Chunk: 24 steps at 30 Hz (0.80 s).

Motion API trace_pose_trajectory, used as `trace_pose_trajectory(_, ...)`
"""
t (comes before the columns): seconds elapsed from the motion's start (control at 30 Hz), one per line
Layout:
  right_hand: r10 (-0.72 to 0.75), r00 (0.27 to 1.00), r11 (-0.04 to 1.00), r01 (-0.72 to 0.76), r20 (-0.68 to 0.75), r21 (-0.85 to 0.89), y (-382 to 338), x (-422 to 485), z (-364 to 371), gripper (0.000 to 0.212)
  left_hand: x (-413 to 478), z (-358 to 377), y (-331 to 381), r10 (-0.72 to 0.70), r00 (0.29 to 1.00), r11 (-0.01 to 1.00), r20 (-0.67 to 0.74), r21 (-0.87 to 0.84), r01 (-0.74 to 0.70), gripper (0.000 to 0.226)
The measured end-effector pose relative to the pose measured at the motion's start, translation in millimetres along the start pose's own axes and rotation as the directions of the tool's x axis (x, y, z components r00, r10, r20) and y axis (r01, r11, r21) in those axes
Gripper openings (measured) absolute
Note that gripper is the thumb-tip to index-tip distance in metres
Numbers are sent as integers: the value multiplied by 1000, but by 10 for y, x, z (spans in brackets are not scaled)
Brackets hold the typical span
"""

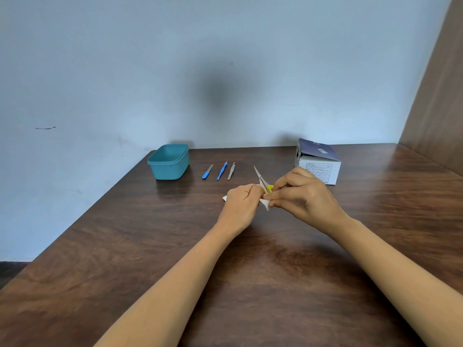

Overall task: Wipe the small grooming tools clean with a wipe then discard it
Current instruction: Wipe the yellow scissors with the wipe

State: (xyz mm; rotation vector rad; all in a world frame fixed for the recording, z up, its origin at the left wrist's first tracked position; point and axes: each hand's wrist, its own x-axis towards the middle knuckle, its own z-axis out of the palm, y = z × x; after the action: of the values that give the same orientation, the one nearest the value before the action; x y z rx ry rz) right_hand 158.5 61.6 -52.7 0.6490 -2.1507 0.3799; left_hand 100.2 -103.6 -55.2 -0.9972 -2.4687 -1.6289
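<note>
Scissors (260,177): thin metal blades, closed to a point, aimed up and away; yellow plastic handles low between both hands, above mid-table. Wipe (266,204): white, crumpled, soft. One corner out past the left hand (241,204), another bunched under the handles.

Left hand curled tight into a fist round the wipe. Right hand (300,194) pinching the yellow handles with bent fingertips, lower fingers touching the wipe. Handle loops mostly hidden by fingers. Cannot tell how much of the wipe wraps them.

Behind, in a row, well apart from the hands: short file (207,172) with blue handle, slim blue tool (222,171), grey metal tweezers (231,171). All lying flat, tips away. Too small to make out the tips.

Far left of the row: teal plastic tub (169,161), rounded corners, open top, inside in shadow.

Right rear: cardboard box (319,161), dark blue lid flap ajar, white side with a printed label, lettering too small to read; lower corner behind the right hand.

Table (225,271): dark wood grain, slight sheen. Pale blue wall behind, scuffed.
</note>
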Motion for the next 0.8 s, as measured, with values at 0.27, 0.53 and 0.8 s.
trace_pose_trajectory(0.27, 545, 838, 783, -511, 5, 354, -6, 16, -7, 16, 4, 27, -41, 29, 996, 991, -85, 135, -18, 45)
trace_pose_trajectory(0.53, 618, 786, 727, -584, 26, 361, -152, 56, -16, 14, -22, 78, -52, 104, 992, 970, -73, 227, -85, 42)
trace_pose_trajectory(0.8, 536, 840, 822, -541, 79, 178, -219, 107, -79, 14, -66, 110, -44, 162, 982, 954, -101, 272, -129, 43)
